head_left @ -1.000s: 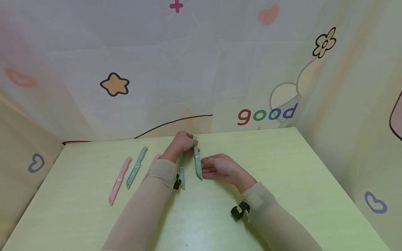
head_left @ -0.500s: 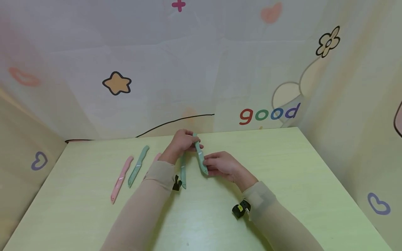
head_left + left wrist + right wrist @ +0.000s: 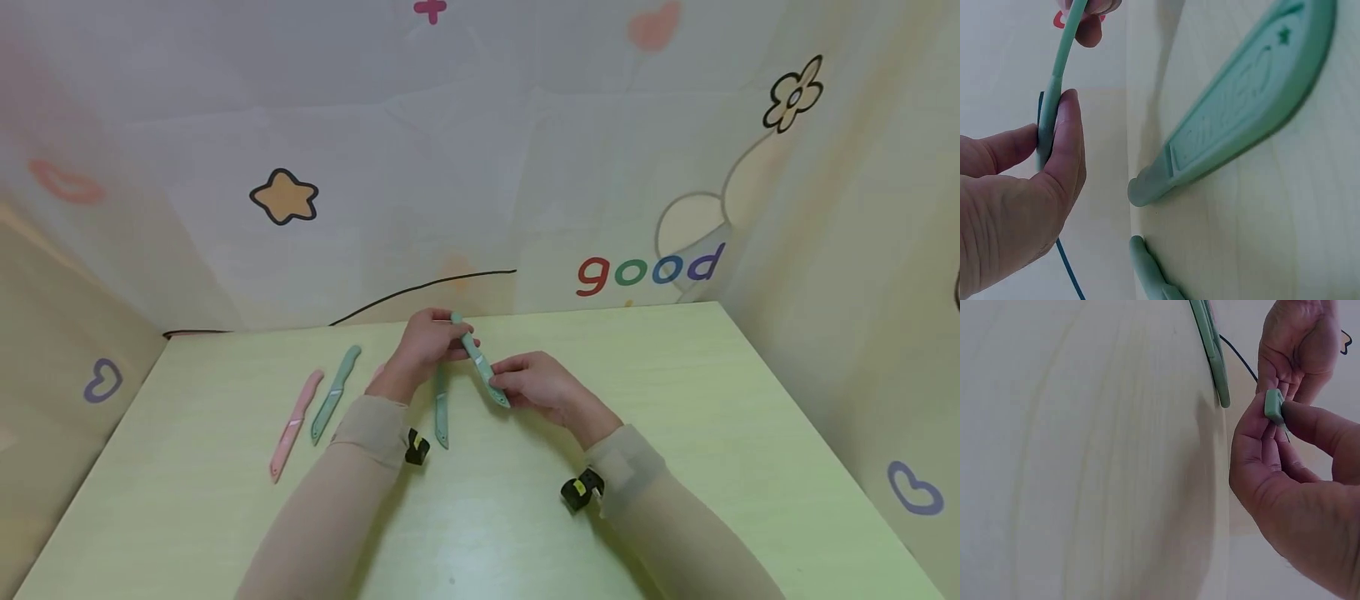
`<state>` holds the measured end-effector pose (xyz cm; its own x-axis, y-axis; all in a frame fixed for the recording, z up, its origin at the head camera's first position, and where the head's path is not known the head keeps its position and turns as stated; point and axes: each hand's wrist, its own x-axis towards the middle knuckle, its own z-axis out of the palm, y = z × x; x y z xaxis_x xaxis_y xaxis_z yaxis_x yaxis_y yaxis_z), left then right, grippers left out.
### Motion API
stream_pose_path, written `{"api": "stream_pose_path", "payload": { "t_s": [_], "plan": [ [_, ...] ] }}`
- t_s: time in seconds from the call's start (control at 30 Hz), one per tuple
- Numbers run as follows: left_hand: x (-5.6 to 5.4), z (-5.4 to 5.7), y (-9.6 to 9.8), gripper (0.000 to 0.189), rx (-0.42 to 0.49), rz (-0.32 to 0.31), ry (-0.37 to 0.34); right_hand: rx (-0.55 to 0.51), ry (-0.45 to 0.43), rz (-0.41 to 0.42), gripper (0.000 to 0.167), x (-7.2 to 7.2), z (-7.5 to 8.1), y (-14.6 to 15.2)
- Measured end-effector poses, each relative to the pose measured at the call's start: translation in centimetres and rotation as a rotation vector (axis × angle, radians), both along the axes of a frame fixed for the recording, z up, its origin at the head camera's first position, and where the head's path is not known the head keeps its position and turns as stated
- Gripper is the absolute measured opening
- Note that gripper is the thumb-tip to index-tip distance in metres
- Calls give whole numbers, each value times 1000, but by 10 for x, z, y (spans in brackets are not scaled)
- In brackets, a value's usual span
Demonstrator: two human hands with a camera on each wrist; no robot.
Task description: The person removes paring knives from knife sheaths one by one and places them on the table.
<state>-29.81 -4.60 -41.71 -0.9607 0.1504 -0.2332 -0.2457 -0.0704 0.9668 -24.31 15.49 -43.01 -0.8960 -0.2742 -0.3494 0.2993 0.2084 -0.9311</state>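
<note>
A green paring knife (image 3: 481,362) in a matching sheath is held slantwise over the table, toward its back edge. My left hand (image 3: 422,348) pinches the handle end between thumb and fingers, which the left wrist view shows from the side. With thumb and fingertips, my right hand (image 3: 542,385) pinches the sheath's tip. In the right wrist view only that green tip (image 3: 1274,406) shows between the fingers. Below the left hand, a second green knife (image 3: 442,417) lies on the table, its handle end hidden by the hand.
Left of my left arm lie a pink knife (image 3: 295,429) and another green knife (image 3: 335,396). A further pink knife (image 3: 378,371) is mostly covered by the left wrist. The pale wooden table (image 3: 187,500) meets a printed curtain (image 3: 420,192) at its back edge.
My right hand has closed its fingertips on the sheath's tip. The held knife's tip has swung right and slightly up, so it slants more now.
</note>
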Motion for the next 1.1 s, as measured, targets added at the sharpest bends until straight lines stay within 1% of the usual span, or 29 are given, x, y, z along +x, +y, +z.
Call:
{"api": "stream_pose_path", "payload": {
  "t_s": [0.23, 0.5, 0.73, 0.87, 0.97, 1.1],
  "plan": [
    [7, 3, -8, 49, 43, 13, 10, 55, 36, 36, 30, -4, 5, 2],
    [17, 11, -13, 48, 91, 76, -4, 81, 83, 100, 31, -6, 15, 5],
    [24, 11, -20, 49, 87, 110, 1, 105, 113, 148, 29, -10, 20, 8],
    [28, 11, -25, 48, 84, 106, 13, 154, 155, 181, 27, -13, 21, 11],
    [32, 12, -28, 48, 73, 92, 32, 185, 194, 207, 26, -14, 23, 13],
    [35, 11, -34, 46, 33, 68, 69, 216, 246, 238, 26, -14, 27, 14]
  ]
}}
